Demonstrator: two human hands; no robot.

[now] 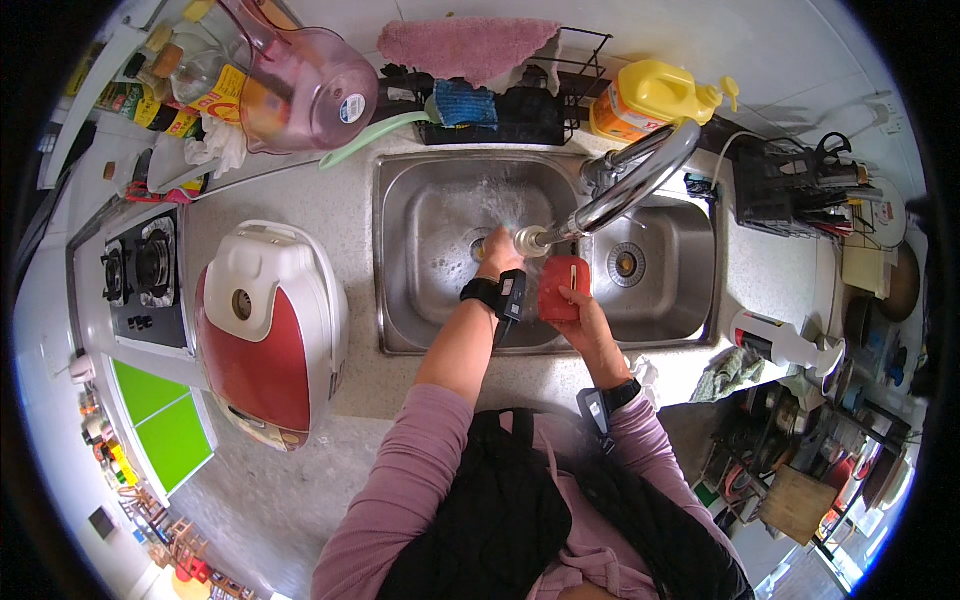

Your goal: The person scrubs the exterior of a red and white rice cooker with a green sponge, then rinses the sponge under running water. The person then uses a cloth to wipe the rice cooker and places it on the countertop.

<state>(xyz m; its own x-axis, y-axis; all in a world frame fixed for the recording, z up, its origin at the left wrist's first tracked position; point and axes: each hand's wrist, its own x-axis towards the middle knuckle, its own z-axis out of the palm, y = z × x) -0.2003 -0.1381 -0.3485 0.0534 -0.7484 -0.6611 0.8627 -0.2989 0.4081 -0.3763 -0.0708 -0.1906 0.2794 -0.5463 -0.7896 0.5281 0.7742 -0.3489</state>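
Over the larger basin of the stainless steel sink [420, 247], my left hand [501, 251] is under the faucet's spray head, with water splashing beyond it. Its fingers are partly hidden, so I cannot tell whether it holds anything. My right hand [585, 319] grips a red plastic piece with a pale slot or strip [553, 289], held upright near the divider between the basins. The chrome faucet [622, 191] arches in from the upper right, its spray head [530, 241] between my hand and the red piece. Both wrists wear black bands with small devices.
A red and white rice cooker [259, 337] stands left of the sink. Behind are a green-handled brush [375, 139], a black wire rack [525, 116] and a yellow detergent bottle [652, 97]. At right lie a spray bottle [780, 345] and a green cloth [727, 373].
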